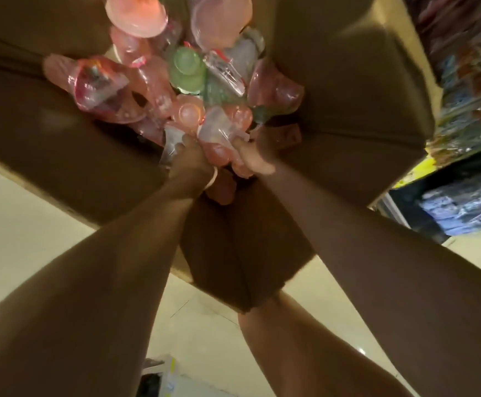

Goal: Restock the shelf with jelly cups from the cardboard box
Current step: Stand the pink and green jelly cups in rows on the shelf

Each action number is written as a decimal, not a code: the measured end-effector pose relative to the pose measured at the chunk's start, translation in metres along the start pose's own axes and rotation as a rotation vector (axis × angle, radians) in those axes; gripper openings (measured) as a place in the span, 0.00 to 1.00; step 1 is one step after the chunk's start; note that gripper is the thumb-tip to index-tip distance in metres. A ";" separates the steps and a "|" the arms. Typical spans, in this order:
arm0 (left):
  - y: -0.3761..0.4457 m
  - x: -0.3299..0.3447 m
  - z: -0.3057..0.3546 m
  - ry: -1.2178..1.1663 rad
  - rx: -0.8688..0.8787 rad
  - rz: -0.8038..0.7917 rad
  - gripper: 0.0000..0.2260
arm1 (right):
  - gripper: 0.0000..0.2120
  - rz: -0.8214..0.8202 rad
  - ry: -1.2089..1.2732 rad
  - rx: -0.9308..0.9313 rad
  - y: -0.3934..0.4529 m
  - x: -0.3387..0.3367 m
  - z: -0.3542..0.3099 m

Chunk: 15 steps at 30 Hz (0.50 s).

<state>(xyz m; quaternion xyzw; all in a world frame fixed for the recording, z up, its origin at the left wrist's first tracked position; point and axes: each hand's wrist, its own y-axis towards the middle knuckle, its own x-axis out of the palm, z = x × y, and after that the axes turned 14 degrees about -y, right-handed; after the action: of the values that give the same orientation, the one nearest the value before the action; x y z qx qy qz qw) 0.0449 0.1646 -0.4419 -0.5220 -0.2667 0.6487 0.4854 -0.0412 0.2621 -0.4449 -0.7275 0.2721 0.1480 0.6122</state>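
Jelly cups (187,67) lie heaped, pink and green, in the open cardboard box (348,90) at 12 o'clock; my left hand (189,161) fingers clenched on a wrapped cup bundle (216,138); my right hand (258,156) fingers grasping the same bundle; shelf (468,81) at 2 o'clock; floor (33,213) below.

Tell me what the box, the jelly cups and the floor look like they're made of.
Cardboard box: plain brown corrugated-looking cardboard, matte, with soft creased flaps. Jelly cups: thin translucent plastic, glossy, pink, green and clear, with highlights and crinkly film wrap on some. Floor: pale tile, probably ceramic, smooth and slightly shiny, with faint joint lines. Both hands, left hand and right hand, grip cups.
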 end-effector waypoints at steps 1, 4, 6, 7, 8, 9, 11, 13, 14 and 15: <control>0.007 0.002 0.000 -0.031 -0.009 0.028 0.25 | 0.21 0.008 0.033 0.003 0.001 0.003 0.000; 0.010 -0.003 0.003 -0.009 -0.030 0.053 0.23 | 0.12 0.029 0.075 0.012 0.006 0.014 0.005; 0.007 -0.012 0.002 0.036 -0.005 0.021 0.21 | 0.12 -0.004 0.137 0.030 0.007 0.018 0.010; 0.007 -0.016 0.002 0.046 -0.005 0.013 0.19 | 0.12 -0.026 0.188 0.029 0.006 0.019 0.010; 0.003 -0.020 0.004 0.046 -0.003 0.014 0.18 | 0.13 -0.011 0.242 0.036 0.005 0.019 0.009; 0.002 -0.023 0.005 0.055 0.003 0.022 0.17 | 0.17 0.040 0.267 0.039 0.002 0.021 0.005; -0.002 -0.025 0.006 0.050 -0.001 0.030 0.18 | 0.21 0.104 0.296 0.008 -0.015 0.008 -0.014; -0.001 -0.022 0.005 0.054 0.021 0.000 0.20 | 0.19 0.134 0.269 -0.007 -0.027 -0.006 -0.025; -0.001 -0.020 0.004 0.048 0.029 -0.014 0.22 | 0.20 0.148 0.252 -0.026 -0.028 -0.014 -0.025; 0.000 -0.018 0.002 0.049 0.030 -0.040 0.23 | 0.20 0.165 0.226 -0.040 -0.027 -0.018 -0.023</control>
<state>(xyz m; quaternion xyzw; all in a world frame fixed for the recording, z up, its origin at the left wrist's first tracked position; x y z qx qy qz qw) 0.0424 0.1487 -0.4338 -0.5250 -0.2550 0.6299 0.5124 -0.0428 0.2459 -0.4082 -0.7268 0.3953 0.1201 0.5487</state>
